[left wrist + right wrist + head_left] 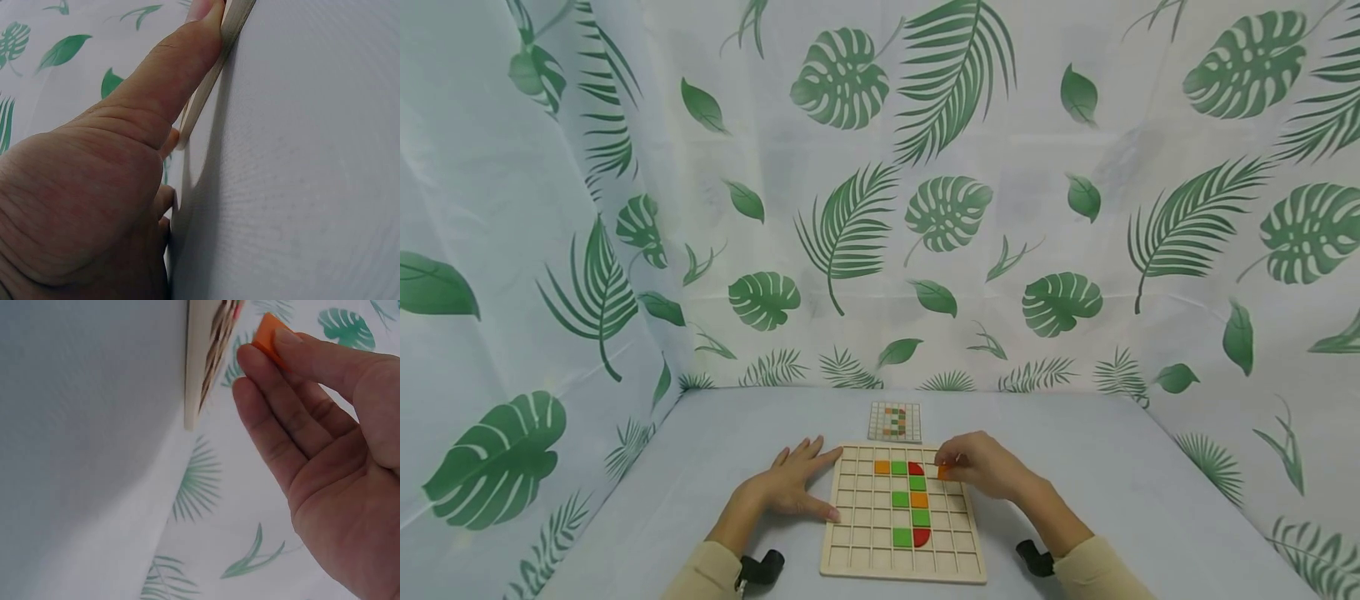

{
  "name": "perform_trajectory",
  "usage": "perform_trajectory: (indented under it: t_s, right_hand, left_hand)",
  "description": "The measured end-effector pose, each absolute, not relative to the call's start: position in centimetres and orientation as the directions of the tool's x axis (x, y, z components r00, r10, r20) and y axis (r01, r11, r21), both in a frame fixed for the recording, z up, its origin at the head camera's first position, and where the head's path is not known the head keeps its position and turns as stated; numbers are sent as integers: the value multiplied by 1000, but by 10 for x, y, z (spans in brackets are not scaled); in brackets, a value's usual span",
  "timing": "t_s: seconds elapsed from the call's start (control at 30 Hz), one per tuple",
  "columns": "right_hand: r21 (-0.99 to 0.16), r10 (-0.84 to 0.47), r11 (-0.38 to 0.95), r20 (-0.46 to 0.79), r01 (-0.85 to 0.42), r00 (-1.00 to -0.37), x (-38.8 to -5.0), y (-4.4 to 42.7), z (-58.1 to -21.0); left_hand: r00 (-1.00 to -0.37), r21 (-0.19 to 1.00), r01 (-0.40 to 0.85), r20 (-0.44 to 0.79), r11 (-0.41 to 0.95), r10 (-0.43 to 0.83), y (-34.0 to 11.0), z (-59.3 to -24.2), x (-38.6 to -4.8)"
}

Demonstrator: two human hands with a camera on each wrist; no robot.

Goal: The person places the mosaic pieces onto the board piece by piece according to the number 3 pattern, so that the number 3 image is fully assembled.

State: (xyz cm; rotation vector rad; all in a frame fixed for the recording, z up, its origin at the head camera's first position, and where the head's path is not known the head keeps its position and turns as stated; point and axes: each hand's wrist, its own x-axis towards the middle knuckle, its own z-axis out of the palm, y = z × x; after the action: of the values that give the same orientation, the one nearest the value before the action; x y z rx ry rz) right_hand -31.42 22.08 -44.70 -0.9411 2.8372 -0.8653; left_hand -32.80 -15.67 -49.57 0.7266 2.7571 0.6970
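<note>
A wooden grid board [865, 562] lies on the table with several green, orange and red tiles set in its squares. Among them are a green square tile [900, 499], an orange square tile [919, 500] and a red tile with a rounded side [921, 538]. My right hand [988, 467] pinches an orange tile [267, 339] between thumb and fingertips, above the board's upper right part. At the board's left edge, my left hand [792, 483] spreads its fingers, thumb [169, 75] and a fingertip touching the rim.
Behind the board lies a small pattern card [895, 422] printed with a grid of coloured shapes. Black curved pieces [763, 568] show by each wrist. Leaf-printed cloth [865, 250] hangs at the back and sides of the pale table [700, 467].
</note>
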Motion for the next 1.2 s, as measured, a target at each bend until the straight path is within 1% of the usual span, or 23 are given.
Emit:
perform_trajectory:
  t_s: [0.13, 0.3, 0.57, 0.9, 1.07, 1.2]
  right_hand:
    - [-492, -567, 653, 185, -575, -803, -315, 215, -451]
    - [-471, -575, 633, 245, -614, -781, -315, 207, -457]
    - [-470, -615, 567, 305, -677, -727, -314, 196, -459]
    - [-477, -614, 568, 296, -670, -731, -310, 190, -456]
    - [-487, -623, 546, 309, -682, -719, -308, 184, -455]
    - [-473, -630, 546, 312, -691, -711, -306, 178, -455]
  left_hand:
    - [-857, 494, 419, -60, 761, 511, -157, -500, -330]
    - [-858, 502, 404, -82, 765, 507, -155, -489, -324]
    - [-862, 470, 401, -97, 786, 498, -152, -483, -320]
    - [-866, 474, 390, -102, 789, 489, -152, -487, -322]
    - [-866, 475, 389, -104, 790, 489, -153, -488, -324]
    - [-865, 474, 390, -106, 789, 491, -153, -488, -324]
